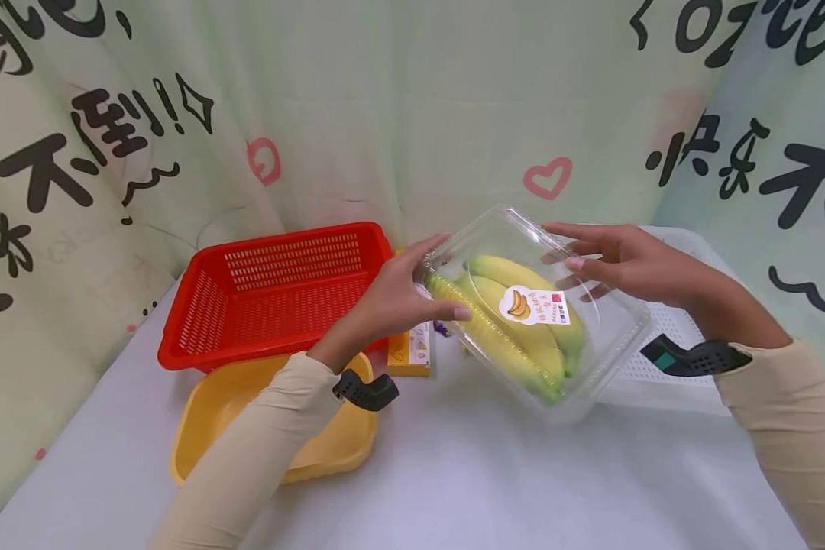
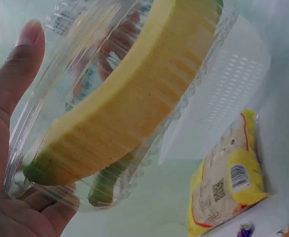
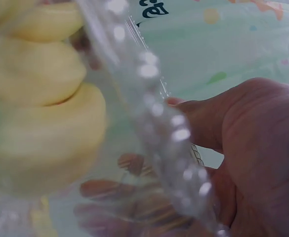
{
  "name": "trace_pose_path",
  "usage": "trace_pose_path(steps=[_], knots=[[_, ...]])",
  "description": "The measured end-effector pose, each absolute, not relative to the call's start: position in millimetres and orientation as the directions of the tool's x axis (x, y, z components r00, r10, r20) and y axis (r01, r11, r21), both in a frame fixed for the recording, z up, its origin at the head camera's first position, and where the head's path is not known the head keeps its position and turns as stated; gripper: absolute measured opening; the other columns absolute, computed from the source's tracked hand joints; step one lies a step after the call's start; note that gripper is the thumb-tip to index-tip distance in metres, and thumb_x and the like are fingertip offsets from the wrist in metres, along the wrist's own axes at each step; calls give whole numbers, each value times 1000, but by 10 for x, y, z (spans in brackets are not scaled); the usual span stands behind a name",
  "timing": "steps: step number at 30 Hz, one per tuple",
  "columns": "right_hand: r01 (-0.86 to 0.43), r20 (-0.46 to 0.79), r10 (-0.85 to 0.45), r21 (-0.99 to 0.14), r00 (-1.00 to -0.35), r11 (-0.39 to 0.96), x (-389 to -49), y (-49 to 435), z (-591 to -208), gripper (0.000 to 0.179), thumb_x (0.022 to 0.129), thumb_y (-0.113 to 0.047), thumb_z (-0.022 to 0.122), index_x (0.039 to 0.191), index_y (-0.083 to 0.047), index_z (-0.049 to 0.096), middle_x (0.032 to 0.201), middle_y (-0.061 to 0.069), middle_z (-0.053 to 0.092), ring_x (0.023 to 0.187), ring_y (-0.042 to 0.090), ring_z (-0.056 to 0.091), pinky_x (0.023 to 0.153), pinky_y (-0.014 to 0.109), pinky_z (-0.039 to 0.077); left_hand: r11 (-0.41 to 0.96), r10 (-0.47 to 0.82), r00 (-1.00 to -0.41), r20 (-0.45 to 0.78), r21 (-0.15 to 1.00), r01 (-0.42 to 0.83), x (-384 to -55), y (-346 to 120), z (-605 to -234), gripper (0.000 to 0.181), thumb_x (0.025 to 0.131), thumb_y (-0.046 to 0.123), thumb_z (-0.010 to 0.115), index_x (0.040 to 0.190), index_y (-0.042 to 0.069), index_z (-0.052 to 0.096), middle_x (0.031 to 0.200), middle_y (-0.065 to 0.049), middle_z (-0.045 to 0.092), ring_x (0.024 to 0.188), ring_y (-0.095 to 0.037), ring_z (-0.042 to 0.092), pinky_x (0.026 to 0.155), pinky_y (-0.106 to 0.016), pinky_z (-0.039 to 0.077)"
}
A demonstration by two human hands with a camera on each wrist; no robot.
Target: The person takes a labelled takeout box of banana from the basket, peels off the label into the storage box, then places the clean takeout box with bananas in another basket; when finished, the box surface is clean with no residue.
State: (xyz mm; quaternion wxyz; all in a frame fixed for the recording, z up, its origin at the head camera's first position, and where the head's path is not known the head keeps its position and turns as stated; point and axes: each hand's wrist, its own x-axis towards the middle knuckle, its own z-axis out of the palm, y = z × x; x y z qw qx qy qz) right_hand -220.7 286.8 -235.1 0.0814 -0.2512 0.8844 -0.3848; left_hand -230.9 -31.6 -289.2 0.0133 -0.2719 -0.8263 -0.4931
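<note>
While both hands (image 1: 412, 294) (image 1: 635, 263) pinch it from either side, the clear banana box (image 1: 522, 325) hangs tilted between them.

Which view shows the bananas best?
The head view: the bananas lie fully in frame inside the clear box, though a label covers part. Left wrist shows mainly one, close and cropped; right wrist, blurred, cropped ones.

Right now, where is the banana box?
In the head view, the banana box is right of centre, held between left hand and right hand, right of the red basket.
</note>
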Motion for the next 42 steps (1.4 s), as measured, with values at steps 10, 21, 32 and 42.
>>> trace_pose_path(steps=[10,21,32,42], knots=[[-441,86,-593,-753,-801,488,-2201,2664,-2500,53,100,-11,54,151,-14,38,132,22,56,101,22,66,72,39,59,303,370,-872,321,845,440,-2027,-541,-3065,97,67,31,91,149,24,40,132,1,54,108,-19,57,77,-30,57],[-467,113,-618,-763,-778,448,-2035,2494,-2610,53,98,-7,57,149,-14,42,132,18,57,104,23,65,76,37,58,272,363,-828,428,801,534,-1690,-703,-3168,101,65,26,92,150,19,38,142,4,46,117,-16,51,80,-28,55],[-463,47,-726,-798,-686,385,-1952,2477,-2774,53,98,-4,56,149,-9,40,149,22,39,107,23,62,75,38,58,296,389,-744,543,691,660,-1391,-752,-3414,110,58,28,95,150,12,37,155,5,32,131,-16,43,96,-32,48],[-493,-31,-799,-772,-601,401,-1879,2367,-2946,51,99,-8,56,147,-5,42,136,18,53,90,26,60,72,34,55,290,564,-752,342,771,567,-1172,-828,-3504,138,54,33,96,158,20,7,162,5,9,145,-17,17,109,-46,32]])
